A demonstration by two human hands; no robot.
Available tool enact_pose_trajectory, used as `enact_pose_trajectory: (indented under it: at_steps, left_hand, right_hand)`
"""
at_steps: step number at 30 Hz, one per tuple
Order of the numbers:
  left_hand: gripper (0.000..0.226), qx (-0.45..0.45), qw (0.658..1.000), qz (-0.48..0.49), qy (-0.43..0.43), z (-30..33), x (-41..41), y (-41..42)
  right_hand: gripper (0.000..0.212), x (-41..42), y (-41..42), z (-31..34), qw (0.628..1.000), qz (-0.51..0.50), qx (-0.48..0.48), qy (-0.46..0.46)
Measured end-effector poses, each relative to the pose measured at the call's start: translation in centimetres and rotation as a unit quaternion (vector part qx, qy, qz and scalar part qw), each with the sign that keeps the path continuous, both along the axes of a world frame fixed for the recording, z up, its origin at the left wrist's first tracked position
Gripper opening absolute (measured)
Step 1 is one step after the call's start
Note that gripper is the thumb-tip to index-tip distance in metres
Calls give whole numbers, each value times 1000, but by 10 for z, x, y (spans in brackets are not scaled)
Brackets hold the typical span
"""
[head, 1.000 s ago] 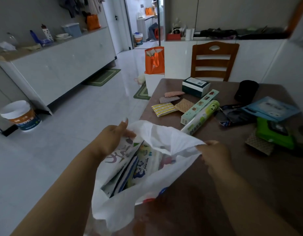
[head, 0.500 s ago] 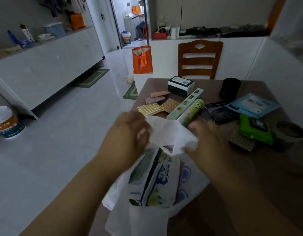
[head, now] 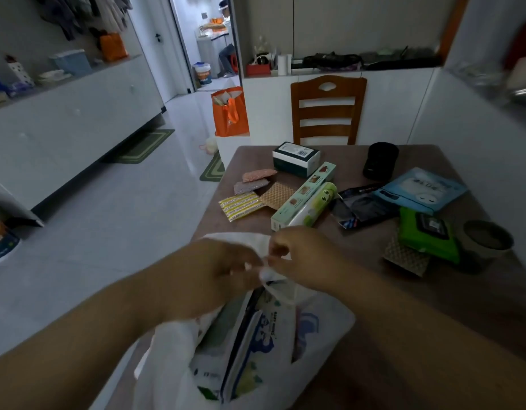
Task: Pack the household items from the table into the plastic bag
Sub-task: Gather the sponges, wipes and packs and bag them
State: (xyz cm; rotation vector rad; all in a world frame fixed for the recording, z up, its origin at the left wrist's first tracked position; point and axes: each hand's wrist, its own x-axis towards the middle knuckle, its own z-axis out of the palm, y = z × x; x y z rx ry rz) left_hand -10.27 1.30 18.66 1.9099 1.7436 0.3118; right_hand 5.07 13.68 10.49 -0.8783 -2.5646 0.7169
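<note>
Both hands met above the plastic bag (head: 323,324) at the counter's (head: 433,291) near edge, the left hand (head: 223,267) and right hand (head: 300,255) each pinching its top edges together, probably to hold its packets (head: 250,347) in.

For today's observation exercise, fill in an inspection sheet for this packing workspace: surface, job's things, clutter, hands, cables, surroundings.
Surface: brown table, partly covered.
Job's things: white plastic bag holding wipes packs; green roll, long box, scouring pads, green wipes pack unpacked.
Clutter: black cylinder, dark cup.
Hands: left hand and right hand pinch the bag's handles together.
Cables: nothing seen.
Surroundings: wooden chair, orange tote, white cabinets.
</note>
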Motion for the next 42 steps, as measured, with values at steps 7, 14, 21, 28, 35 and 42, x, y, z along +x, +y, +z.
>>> enact_pose_trajectory:
  at_steps: [7,14,21,28,35,42]
  left_hand:
    - [28,-50,985,158,-43,32,-9,141]
    - [51,-174,941,281,-76,-33,-73,251]
    - [54,-152,954,235,110,-109,-130,302]
    - [66,-68,947,283,133,-194,-154,313]
    - [75,-81,923,275,257,-208,-169,316]
    - [33,-295,849,362,-246,-161,-191,290]
  right_hand:
    - [7,14,105,0,978,-168,-118,40]
    - [17,-38,203,-26,968,-193,-161,-9]
    - [22,-104,258,-56,974,-139,-89,-155]
    - [62,-145,292,-100,920,-159,-37,-357]
    - [94,-151,298,-113,917,-207,-83,-331]
    - [64,-118,303,-76,864,-137,-476,92]
